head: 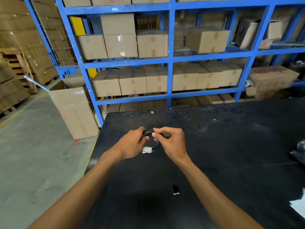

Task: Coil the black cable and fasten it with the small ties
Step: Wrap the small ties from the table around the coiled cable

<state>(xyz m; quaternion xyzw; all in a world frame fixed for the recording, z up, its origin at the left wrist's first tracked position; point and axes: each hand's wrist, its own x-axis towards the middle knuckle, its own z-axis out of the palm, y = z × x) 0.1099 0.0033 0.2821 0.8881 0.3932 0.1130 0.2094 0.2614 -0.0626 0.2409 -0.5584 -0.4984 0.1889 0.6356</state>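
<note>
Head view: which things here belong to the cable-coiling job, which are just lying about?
Job: black cable coiled, held by left hand and right hand; its white connector.

Lying about: small black-and-white item on the black table; cardboard boxes; blue shelving; wooden pallets.

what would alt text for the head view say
Two bare hands hold a coiled black cable with a white connector above a black table: left hand gripping the coil, right hand pinching its top. A small black-and-white piece lies nearer on the table; blue shelves of cardboard boxes stand behind.
</note>
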